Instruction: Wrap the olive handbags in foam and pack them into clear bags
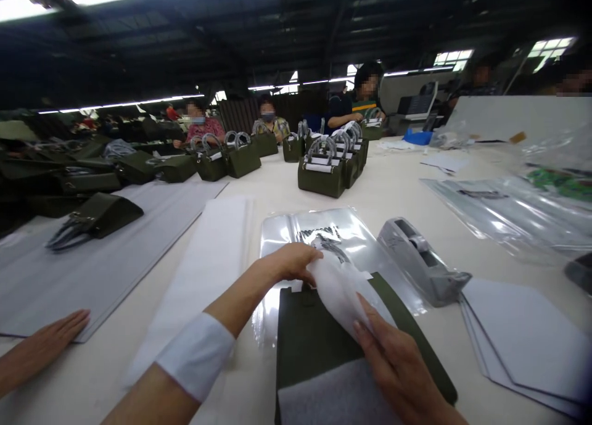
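Note:
A dark green handbag (319, 326) lies on the table in front of me, over a clear plastic bag (277, 231). White foam wrap (340, 292) is bunched across its upper part, near the handle. My left hand (296, 261) pinches the far end of the wrap at the bag's top edge. With its fingers pressed on the near side of the same wrap, my right hand (393, 357) rests over the bag's right part. A grey sheet (337, 394) covers the bag's lower front.
A tape dispenser (423, 264) and white boards (527, 338) are at the right. White sheets (208, 264) lie left. Finished-looking green bags (321, 178) stand farther back. Another person's hand (50, 345) rests at the left; several people sit beyond.

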Demonstrator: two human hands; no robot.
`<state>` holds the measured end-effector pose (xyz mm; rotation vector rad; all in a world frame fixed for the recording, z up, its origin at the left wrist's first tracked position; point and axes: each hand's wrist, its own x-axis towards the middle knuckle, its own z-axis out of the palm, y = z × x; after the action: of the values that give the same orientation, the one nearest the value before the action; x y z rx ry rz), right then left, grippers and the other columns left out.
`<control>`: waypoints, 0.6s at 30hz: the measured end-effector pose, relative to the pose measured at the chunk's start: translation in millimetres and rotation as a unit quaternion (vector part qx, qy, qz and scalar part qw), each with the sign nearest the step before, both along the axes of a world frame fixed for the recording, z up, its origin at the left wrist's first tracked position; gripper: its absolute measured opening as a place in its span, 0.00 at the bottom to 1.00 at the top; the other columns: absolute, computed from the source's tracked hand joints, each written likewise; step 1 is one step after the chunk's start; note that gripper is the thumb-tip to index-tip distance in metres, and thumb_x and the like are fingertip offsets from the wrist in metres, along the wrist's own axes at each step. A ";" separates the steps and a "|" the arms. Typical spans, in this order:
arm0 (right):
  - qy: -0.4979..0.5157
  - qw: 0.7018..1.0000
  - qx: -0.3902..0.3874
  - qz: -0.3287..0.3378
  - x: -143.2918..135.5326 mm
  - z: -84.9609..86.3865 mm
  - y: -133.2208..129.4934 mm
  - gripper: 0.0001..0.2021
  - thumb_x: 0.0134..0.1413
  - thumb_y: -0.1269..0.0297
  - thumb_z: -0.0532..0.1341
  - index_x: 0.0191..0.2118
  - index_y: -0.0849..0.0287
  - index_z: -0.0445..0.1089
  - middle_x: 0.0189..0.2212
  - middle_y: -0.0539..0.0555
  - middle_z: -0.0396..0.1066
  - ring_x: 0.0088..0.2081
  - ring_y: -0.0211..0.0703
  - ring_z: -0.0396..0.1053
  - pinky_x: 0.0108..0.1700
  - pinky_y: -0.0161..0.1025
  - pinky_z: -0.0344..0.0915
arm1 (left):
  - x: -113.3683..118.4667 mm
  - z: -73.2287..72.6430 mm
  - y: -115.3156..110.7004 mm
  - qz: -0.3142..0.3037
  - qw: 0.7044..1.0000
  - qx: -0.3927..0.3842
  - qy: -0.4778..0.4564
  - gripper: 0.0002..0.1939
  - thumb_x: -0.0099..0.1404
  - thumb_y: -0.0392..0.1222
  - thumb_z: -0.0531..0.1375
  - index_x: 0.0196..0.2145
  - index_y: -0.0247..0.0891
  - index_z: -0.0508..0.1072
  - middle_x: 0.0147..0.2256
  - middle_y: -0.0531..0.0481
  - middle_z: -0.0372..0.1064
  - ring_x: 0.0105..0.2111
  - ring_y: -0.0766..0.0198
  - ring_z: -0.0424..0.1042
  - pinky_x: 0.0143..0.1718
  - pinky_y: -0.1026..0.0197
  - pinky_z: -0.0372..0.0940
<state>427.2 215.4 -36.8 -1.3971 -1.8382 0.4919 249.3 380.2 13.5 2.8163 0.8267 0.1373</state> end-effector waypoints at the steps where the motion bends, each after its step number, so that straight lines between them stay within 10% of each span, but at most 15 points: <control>1: -0.004 1.000 -0.013 -0.009 -0.3 0.1 0.5 0.22 0.59 0.62 0.49 0.58 0.62 0.54 0.52 0.57 0.62 0.53 0.47 0.60 0.54 0.41 0.61 | 2.0 -1.4 0.9 0.008 1.000 0.009 -0.003 0.08 0.48 0.40 0.64 0.27 0.39 0.68 0.27 0.55 0.68 0.28 0.65 0.68 0.28 0.66 0.60; 7: -0.006 0.999 0.008 0.038 -3.6 -1.2 2.5 0.20 0.57 0.67 0.50 0.56 0.61 0.59 0.53 0.57 0.61 0.55 0.45 0.58 0.55 0.39 0.59 | 12.7 -25.5 -16.6 0.114 0.989 0.070 -0.058 0.05 0.59 0.35 0.50 0.27 0.35 0.63 0.28 0.48 0.64 0.27 0.64 0.64 0.29 0.62 0.56; 18: 0.048 0.970 0.211 0.110 8.3 -7.8 0.0 0.24 0.46 0.81 0.47 0.49 0.61 0.63 0.49 0.57 0.64 0.55 0.46 0.58 0.54 0.43 0.62 | -17.9 -27.6 -62.5 0.022 0.994 -0.002 -0.104 0.14 0.56 0.39 0.57 0.41 0.39 0.62 0.41 0.46 0.65 0.40 0.62 0.66 0.42 0.61 0.60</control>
<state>435.5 215.4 -44.6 -0.8758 -1.8909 0.2509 231.4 317.7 -14.0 2.7215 0.8381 0.4270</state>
